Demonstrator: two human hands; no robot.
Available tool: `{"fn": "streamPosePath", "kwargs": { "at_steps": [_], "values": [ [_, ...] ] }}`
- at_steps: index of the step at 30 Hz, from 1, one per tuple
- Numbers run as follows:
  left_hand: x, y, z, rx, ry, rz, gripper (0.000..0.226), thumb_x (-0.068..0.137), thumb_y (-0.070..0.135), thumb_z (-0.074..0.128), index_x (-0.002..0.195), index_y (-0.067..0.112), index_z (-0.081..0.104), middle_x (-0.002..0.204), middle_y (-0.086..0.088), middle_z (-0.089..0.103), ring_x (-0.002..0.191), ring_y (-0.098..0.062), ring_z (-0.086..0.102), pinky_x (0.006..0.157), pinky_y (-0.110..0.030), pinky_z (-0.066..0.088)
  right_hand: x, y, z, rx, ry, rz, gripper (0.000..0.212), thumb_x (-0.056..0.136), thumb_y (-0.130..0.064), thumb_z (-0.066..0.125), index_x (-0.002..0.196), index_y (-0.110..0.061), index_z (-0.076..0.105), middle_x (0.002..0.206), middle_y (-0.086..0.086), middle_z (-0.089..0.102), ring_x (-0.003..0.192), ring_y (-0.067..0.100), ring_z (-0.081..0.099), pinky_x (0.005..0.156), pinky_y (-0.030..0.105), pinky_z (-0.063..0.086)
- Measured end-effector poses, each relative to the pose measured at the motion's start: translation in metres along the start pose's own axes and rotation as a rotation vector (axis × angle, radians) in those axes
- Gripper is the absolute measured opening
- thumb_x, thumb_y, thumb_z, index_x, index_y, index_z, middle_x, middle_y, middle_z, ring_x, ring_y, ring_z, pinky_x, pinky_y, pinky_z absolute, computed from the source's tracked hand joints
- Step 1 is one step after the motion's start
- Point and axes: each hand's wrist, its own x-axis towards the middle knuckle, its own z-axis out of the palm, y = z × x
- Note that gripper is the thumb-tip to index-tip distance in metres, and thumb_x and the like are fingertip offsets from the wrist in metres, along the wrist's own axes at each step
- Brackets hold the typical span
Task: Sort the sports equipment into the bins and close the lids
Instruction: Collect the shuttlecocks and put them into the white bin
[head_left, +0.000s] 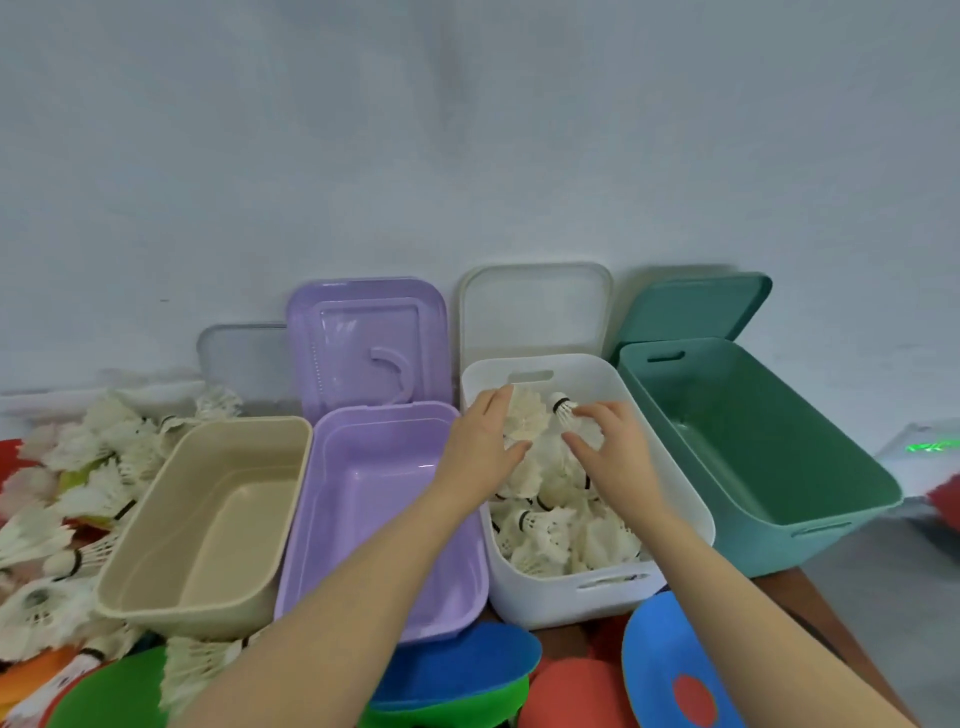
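both hands, left hand (480, 441) and right hand (610, 447), each grasping shuttlecocks (556, 525) over half-full white bin (691, 499); other bins empty, lids open, loose pile (67, 467) left.

Four plastic bins stood in a row: the purple bin (382, 525) was glossy and smooth, catching light on its floor; the beige bin (208, 519), white bin (550, 597) and green bin (753, 452) looked smooth but more matt. The shuttlecocks (561, 535) were feathery and ruffled. The round paddles (457, 670) had a matt, foam-like face. A strip of tabletop (810, 603) looked like brown wood. The wall (467, 156) was matt.
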Motion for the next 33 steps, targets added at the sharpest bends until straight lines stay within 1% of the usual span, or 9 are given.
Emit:
{"fn": "streamPosePath", "kwargs": {
  "at_steps": [3, 6, 12, 17, 20, 23, 25, 27, 33],
  "values": [
    [0.016, -0.009, 0.008, 0.045, -0.089, -0.059, 0.081, 0.086, 0.024, 0.063, 0.148, 0.012, 0.012, 0.155, -0.005, 0.013, 0.140, -0.022, 0.021, 0.109, -0.035, 0.026, 0.016, 0.009, 0.009, -0.083, -0.095, 0.046, 0.047, 0.086, -0.032, 0.065, 0.129, -0.019, 0.052, 0.143, 0.008, 0.038, 0.132, 0.025, 0.034, 0.102, 0.030, 0.030],
    [0.017, -0.018, 0.005, 0.201, -0.155, -0.076, 0.081, 0.089, 0.031, 0.057, 0.149, 0.014, 0.005, 0.157, -0.005, 0.005, 0.142, -0.022, 0.015, 0.110, -0.038, 0.020, 0.019, 0.014, 0.015, -0.222, -0.198, 0.050, 0.057, 0.088, -0.042, 0.060, 0.138, -0.023, 0.041, 0.151, 0.009, 0.026, 0.138, 0.026, 0.024, 0.111, 0.041, 0.023],
    [-0.020, -0.035, -0.026, 0.339, -0.106, 0.019, 0.061, 0.094, 0.031, 0.046, 0.147, 0.015, 0.021, 0.154, -0.001, 0.020, 0.139, -0.017, 0.022, 0.108, -0.032, 0.015, -0.016, -0.005, 0.023, -0.189, -0.142, -0.091, 0.037, 0.092, -0.023, 0.055, 0.128, -0.016, 0.053, 0.131, 0.005, 0.050, 0.121, 0.022, 0.044, 0.099, 0.030, 0.033],
    [-0.066, -0.054, -0.069, 0.367, -0.075, 0.072, 0.053, 0.093, 0.027, 0.049, 0.142, 0.012, 0.034, 0.149, -0.004, 0.033, 0.133, -0.023, 0.035, 0.106, -0.036, 0.020, -0.052, -0.046, 0.033, -0.111, -0.101, -0.211, 0.027, 0.089, -0.013, 0.058, 0.116, -0.011, 0.062, 0.110, 0.006, 0.060, 0.104, 0.024, 0.054, 0.087, 0.032, 0.041],
    [-0.099, -0.073, -0.098, 0.370, -0.017, 0.074, 0.046, 0.087, 0.025, 0.054, 0.129, 0.008, 0.052, 0.133, -0.009, 0.053, 0.120, -0.029, 0.051, 0.099, -0.042, 0.031, -0.074, -0.078, 0.045, -0.085, -0.114, -0.293, 0.024, 0.087, -0.009, 0.059, 0.111, -0.010, 0.065, 0.103, 0.007, 0.061, 0.096, 0.025, 0.056, 0.081, 0.025, 0.038],
    [-0.137, -0.095, -0.132, 0.390, 0.000, 0.066, 0.044, 0.078, 0.033, 0.047, 0.111, 0.009, 0.064, 0.111, -0.007, 0.065, 0.099, -0.026, 0.063, 0.086, -0.034, 0.031, -0.099, -0.114, 0.064, -0.025, -0.160, -0.321, 0.023, 0.088, -0.008, 0.058, 0.111, -0.009, 0.064, 0.103, 0.004, 0.060, 0.096, 0.023, 0.057, 0.081, 0.027, 0.042],
    [-0.164, -0.112, -0.151, 0.374, -0.002, 0.033, 0.045, 0.077, 0.035, 0.044, 0.108, 0.010, 0.065, 0.108, -0.005, 0.065, 0.096, -0.025, 0.062, 0.082, -0.033, 0.027, -0.119, -0.134, 0.080, 0.036, -0.184, -0.304, 0.022, 0.089, -0.009, 0.057, 0.110, -0.011, 0.064, 0.102, -0.002, 0.057, 0.096, 0.021, 0.057, 0.080, 0.032, 0.045],
    [-0.192, -0.128, -0.166, 0.343, 0.012, -0.006, 0.046, 0.077, 0.037, 0.041, 0.107, 0.012, 0.065, 0.107, -0.004, 0.064, 0.096, -0.025, 0.060, 0.082, -0.033, 0.028, -0.141, -0.153, 0.095, 0.078, -0.199, -0.283, 0.021, 0.090, -0.010, 0.058, 0.110, -0.011, 0.064, 0.099, -0.007, 0.053, 0.093, 0.019, 0.056, 0.075, 0.030, 0.044],
    [-0.279, -0.171, -0.180, 0.312, -0.070, -0.157, 0.045, 0.081, 0.039, 0.038, 0.110, 0.015, 0.064, 0.111, -0.001, 0.061, 0.106, -0.023, 0.055, 0.089, -0.032, 0.023, -0.204, -0.192, 0.145, 0.073, -0.329, -0.290, 0.025, 0.088, -0.022, 0.051, 0.106, -0.013, 0.065, 0.097, 0.001, 0.058, 0.089, 0.018, 0.056, 0.071, 0.032, 0.045]
  ]
}}
